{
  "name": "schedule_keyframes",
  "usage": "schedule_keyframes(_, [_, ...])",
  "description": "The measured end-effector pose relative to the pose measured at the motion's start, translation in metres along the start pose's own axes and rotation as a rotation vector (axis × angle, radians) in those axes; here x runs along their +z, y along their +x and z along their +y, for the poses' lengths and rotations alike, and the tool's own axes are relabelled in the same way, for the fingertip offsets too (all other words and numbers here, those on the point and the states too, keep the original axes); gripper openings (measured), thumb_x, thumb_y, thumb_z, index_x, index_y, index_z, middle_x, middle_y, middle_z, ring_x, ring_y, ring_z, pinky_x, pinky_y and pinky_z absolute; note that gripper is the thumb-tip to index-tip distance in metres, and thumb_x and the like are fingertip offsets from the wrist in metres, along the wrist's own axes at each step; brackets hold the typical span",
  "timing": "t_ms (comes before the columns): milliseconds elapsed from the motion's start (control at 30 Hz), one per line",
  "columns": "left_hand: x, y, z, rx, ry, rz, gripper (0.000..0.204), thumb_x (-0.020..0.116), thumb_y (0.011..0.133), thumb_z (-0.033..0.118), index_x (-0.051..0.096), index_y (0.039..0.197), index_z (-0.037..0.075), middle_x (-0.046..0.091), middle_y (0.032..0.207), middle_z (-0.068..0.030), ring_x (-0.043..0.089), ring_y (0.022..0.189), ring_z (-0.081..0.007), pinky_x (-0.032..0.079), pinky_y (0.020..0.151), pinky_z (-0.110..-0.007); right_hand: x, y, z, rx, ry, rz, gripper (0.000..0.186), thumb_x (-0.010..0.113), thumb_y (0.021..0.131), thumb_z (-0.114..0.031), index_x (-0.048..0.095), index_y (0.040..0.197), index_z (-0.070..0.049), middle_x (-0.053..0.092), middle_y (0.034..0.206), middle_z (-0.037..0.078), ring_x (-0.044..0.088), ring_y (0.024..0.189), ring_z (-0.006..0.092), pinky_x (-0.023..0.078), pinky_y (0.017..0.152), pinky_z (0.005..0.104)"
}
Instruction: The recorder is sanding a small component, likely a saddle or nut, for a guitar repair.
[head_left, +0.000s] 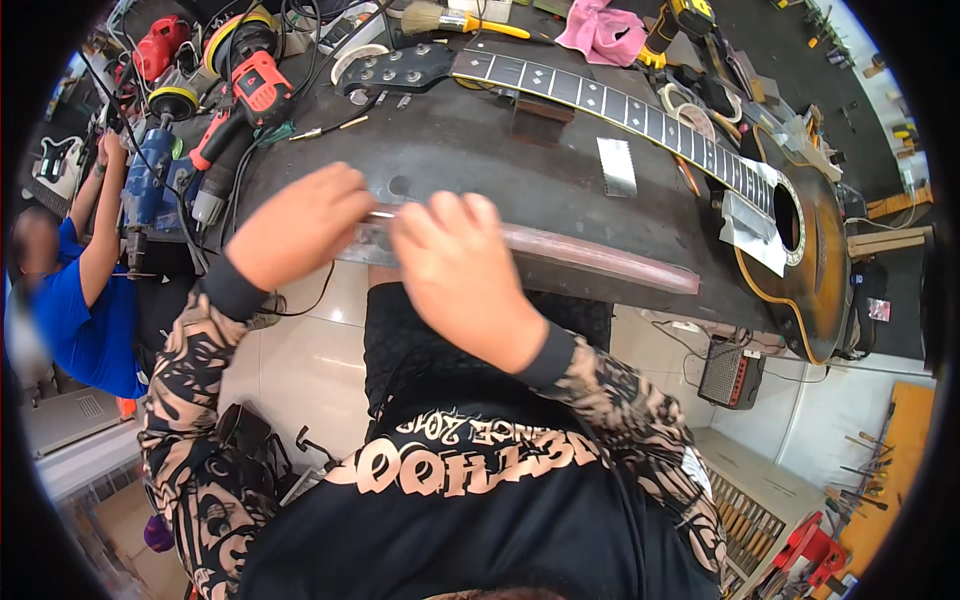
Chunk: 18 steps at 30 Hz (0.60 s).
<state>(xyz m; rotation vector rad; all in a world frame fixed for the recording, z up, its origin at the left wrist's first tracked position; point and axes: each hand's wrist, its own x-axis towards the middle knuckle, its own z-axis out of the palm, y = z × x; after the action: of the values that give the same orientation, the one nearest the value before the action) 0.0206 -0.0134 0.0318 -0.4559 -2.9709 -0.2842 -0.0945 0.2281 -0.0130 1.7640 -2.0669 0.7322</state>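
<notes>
A long reddish-brown strip (597,250) lies along the near edge of the dark bench (300,150), running under my hands. A thin shiny piece (380,213) shows at its left end, between them. My left hand (300,222) is closed, fingertips pinched on that shiny piece. Just right of it my right hand (460,280) is closed, fingers curled over the strip; exactly what its fingertips hold is hidden. Beyond them an acoustic guitar (814,240) lies with its fretted neck (620,105) across the bench, white masking (748,250) by the soundhole. A silver toothed plate (617,170) lies below the neck.
Polishers (260,85), a blue power tool (150,175), cables and a brush (440,20) crowd the back left. A pink cloth (600,30) and yellow drill (670,20) are at the back. A co-worker in blue (85,320) works at left. An amplifier (730,375) sits below the bench.
</notes>
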Motion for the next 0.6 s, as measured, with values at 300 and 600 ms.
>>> schedule_keyframes(300, [0.042, 0.086, 0.053, 0.132, -0.077, 0.039, 0.031, 0.078, 0.085, 0.001, 0.068, 0.114, -0.001, 0.066, 0.115, -0.0183, 0.066, 0.112, -0.0431, 0.058, 0.102, -0.052, -0.063, -0.068, 0.045, 0.181, -0.136, -0.005, 0.022, 0.074, 0.092, -0.019, 0.077, 0.112, -0.011, 0.064, 0.109, 0.004, 0.061, 0.110, 0.0284, 0.047, 0.104, 0.0480])
schedule_keyframes(600, [0.116, 0.248, 0.196, 0.246, 0.006, 0.257, 0.011, 0.076, 0.093, 0.017, 0.077, 0.094, 0.006, 0.075, 0.097, -0.0108, 0.073, 0.097, -0.0274, 0.061, 0.090, -0.039, -0.173, -0.183, 0.114, 0.511, -0.306, -0.082, 0.045, 0.076, 0.092, 0.001, 0.082, 0.134, -0.014, 0.069, 0.119, 0.005, 0.061, 0.118, 0.0324, 0.046, 0.105, 0.0519])
